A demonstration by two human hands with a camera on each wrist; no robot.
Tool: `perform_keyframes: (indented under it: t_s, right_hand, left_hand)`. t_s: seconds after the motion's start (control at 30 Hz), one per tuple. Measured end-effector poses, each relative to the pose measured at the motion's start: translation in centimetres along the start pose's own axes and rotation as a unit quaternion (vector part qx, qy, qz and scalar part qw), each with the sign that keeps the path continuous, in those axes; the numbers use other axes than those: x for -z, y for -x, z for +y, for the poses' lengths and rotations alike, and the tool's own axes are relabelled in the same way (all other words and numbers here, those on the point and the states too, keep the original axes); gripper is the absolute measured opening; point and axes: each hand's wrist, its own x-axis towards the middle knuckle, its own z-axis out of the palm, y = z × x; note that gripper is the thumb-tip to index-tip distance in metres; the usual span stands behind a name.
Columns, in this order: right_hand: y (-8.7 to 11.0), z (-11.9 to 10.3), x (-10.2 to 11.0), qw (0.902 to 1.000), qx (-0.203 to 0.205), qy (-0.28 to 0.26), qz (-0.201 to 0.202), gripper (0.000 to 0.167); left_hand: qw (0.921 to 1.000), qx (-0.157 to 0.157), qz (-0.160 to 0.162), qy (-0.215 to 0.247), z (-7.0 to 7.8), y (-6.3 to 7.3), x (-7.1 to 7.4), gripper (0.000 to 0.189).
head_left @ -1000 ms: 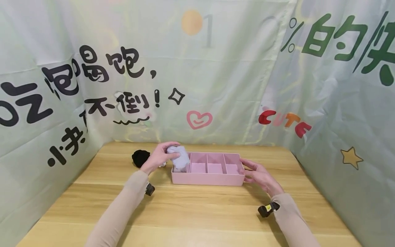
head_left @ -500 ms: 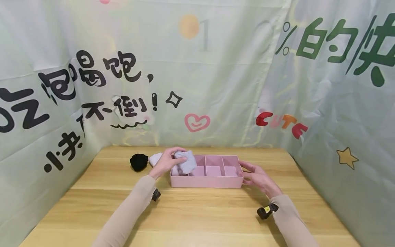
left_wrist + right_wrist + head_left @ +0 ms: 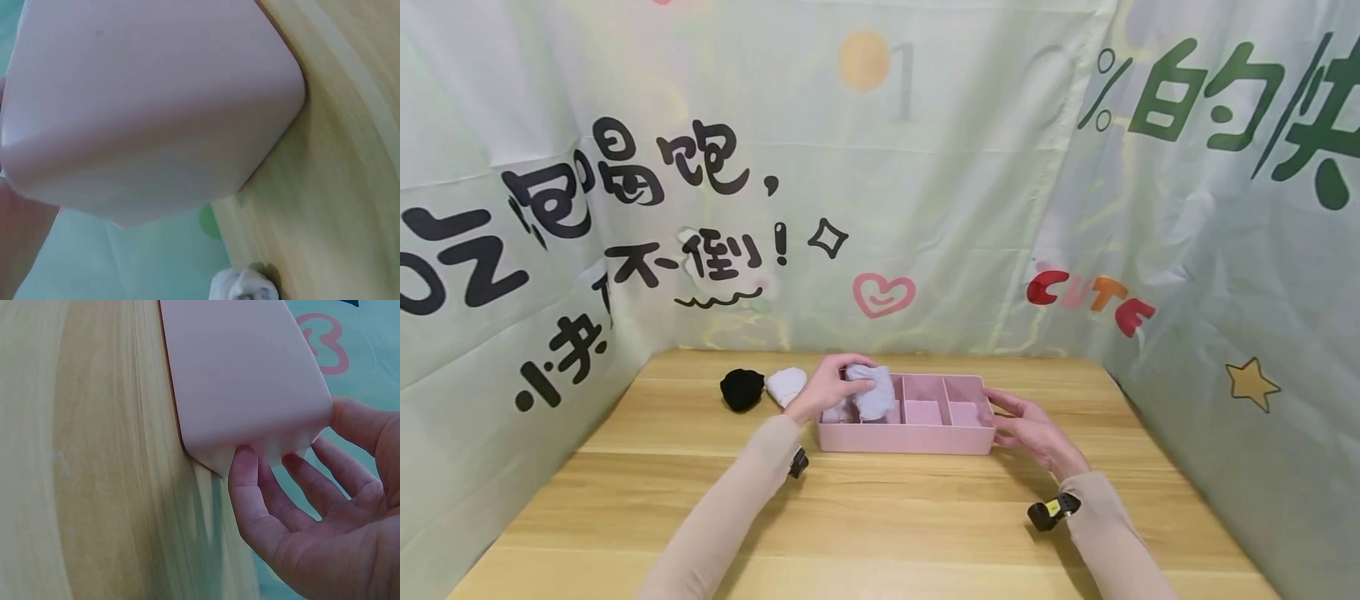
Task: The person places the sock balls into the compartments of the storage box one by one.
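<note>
My left hand [image 3: 833, 390] grips a pale grey-blue rolled sock [image 3: 876, 395], holding it over the second compartment from the left of a pink divided box [image 3: 910, 439]. The leftmost compartment contains another pale rolled sock [image 3: 837, 413], partly hidden by that hand. At the box's right end is my right hand [image 3: 1036, 433]; its thumb lies at the rim and its curved fingers [image 3: 245, 472] touch the end wall. The left wrist view mostly shows the box's outer wall [image 3: 156, 106], so the gripped sock is out of sight there.
Left of the box, a black rolled sock [image 3: 742, 390] and a white rolled sock [image 3: 787, 386] lie on the wooden table [image 3: 910, 517]. Both right-hand compartments of the box hold nothing. A printed curtain [image 3: 955, 208] hangs behind the table.
My left hand has carried the grey-blue sock rightward from the leftmost compartment to over the second one, revealing the white sock on the table. The right hand stays at the box's end.
</note>
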Motion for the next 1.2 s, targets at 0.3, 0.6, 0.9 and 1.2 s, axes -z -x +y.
perform_keyframes:
  t_s: [0.3, 0.6, 0.9, 1.2]
  right_hand:
    - [0.0, -0.2, -0.1, 0.9999, 0.001, 0.013, 0.002, 0.066]
    - [0.0, -0.4, -0.1, 0.9999, 0.007, 0.008, -0.003, 0.065]
    - [0.1, -0.3, -0.1, 0.9998, 0.005, 0.020, 0.001, 0.065]
    - [0.0, 0.1, 0.0, 0.9997, 0.005, 0.022, 0.009, 0.064]
  left_hand:
    - [0.9994, 0.030, -0.013, 0.009, 0.1, -0.9, -0.7, 0.034]
    - [0.9968, 0.019, -0.070, -0.035, 0.6, -0.9, -1.2, 0.031]
    - [0.9925, -0.019, -0.118, -0.027, 0.1, -1.1, -1.5, 0.047]
    - [0.9971, -0.005, -0.070, 0.028, -0.1, -0.8, -0.9, 0.044]
